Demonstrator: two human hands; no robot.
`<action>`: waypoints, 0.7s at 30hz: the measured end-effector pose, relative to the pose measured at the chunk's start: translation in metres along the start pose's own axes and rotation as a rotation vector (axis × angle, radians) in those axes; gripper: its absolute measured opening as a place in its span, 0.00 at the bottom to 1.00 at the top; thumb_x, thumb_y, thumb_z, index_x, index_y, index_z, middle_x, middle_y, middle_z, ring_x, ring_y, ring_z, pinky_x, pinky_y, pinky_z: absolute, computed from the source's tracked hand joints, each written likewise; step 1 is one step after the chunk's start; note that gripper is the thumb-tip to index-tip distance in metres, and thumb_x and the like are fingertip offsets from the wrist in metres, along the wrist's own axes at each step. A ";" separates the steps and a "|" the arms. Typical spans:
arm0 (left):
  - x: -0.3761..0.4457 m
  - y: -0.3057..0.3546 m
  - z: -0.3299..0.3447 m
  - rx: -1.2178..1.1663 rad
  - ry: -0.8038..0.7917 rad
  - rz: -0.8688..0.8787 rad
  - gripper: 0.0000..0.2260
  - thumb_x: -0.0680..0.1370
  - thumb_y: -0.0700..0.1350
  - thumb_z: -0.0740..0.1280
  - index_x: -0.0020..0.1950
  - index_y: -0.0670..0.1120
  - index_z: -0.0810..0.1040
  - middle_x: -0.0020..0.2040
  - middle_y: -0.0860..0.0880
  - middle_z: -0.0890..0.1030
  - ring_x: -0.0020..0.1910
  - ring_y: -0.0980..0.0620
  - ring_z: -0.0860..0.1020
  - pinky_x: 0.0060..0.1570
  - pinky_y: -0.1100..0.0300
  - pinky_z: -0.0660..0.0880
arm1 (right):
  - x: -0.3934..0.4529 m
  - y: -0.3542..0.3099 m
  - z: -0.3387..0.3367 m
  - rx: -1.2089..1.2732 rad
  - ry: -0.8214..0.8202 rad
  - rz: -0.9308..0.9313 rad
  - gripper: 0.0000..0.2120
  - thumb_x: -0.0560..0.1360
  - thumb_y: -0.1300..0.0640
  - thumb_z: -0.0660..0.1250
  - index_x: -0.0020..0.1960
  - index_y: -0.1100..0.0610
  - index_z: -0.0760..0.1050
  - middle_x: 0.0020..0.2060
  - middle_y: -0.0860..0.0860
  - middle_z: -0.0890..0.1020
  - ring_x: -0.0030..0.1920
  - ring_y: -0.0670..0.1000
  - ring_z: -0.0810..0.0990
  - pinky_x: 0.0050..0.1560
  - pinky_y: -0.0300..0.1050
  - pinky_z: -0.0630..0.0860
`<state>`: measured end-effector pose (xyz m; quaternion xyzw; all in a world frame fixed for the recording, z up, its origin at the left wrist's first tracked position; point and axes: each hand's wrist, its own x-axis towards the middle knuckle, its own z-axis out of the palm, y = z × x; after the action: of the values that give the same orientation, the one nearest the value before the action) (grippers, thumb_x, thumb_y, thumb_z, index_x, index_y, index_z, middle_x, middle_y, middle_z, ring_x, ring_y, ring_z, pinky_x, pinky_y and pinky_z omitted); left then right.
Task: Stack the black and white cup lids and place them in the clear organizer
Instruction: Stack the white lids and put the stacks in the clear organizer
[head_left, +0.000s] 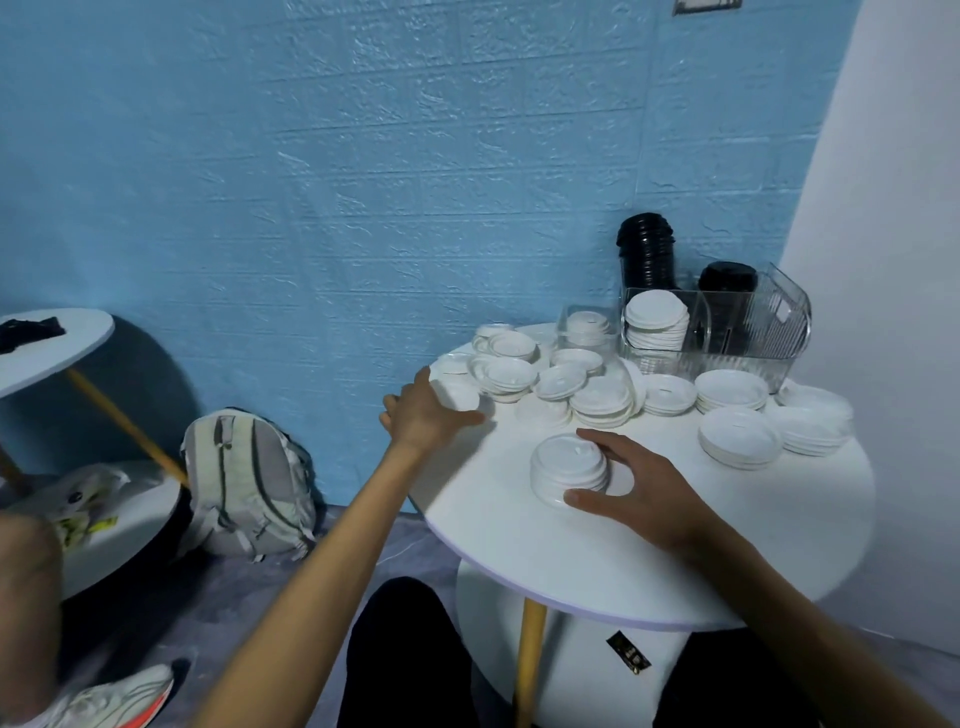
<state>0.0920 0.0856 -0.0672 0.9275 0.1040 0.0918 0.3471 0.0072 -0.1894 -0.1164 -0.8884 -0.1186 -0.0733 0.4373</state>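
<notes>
A short stack of white lids (569, 467) stands near the front of the round white table (727, 545). My right hand (634, 483) cups it from the right, thumb and fingers curled round its sides. My left hand (428, 410) reaches to the table's left edge and grips a single white lid (460, 396). Several loose white lids (550, 374) lie scattered behind. The clear organizer (727, 327) stands at the back right with white lids (655, 319) and black lids (726, 291) in it. A tall black lid stack (645, 254) rises behind it.
More white lid stacks (737, 436) sit on the right side of the table. A backpack (249, 483) leans on the blue wall at the left, beside another white table (52, 343). A white wall (893, 260) runs close on the right.
</notes>
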 end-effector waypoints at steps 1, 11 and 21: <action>-0.005 0.002 -0.002 -0.044 0.004 0.018 0.47 0.66 0.60 0.81 0.79 0.52 0.62 0.73 0.46 0.72 0.72 0.40 0.65 0.67 0.50 0.63 | 0.000 0.000 0.000 0.001 -0.001 0.001 0.33 0.64 0.38 0.81 0.65 0.34 0.71 0.58 0.22 0.75 0.61 0.27 0.72 0.62 0.31 0.66; -0.059 0.041 0.004 -0.783 -0.248 0.228 0.36 0.66 0.45 0.80 0.69 0.66 0.73 0.67 0.50 0.77 0.67 0.50 0.76 0.63 0.47 0.79 | -0.002 -0.002 -0.001 -0.013 -0.001 -0.013 0.31 0.65 0.37 0.80 0.64 0.34 0.72 0.59 0.24 0.76 0.62 0.29 0.72 0.63 0.29 0.66; -0.088 0.055 0.043 -1.147 -0.462 0.124 0.22 0.74 0.34 0.76 0.61 0.48 0.72 0.46 0.43 0.80 0.43 0.50 0.83 0.47 0.55 0.83 | -0.003 -0.007 -0.002 0.002 -0.008 -0.025 0.34 0.67 0.40 0.79 0.70 0.43 0.72 0.63 0.33 0.78 0.64 0.34 0.75 0.69 0.41 0.71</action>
<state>0.0246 -0.0044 -0.0713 0.5938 -0.0939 -0.0499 0.7976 0.0021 -0.1868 -0.1104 -0.8867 -0.1315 -0.0748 0.4368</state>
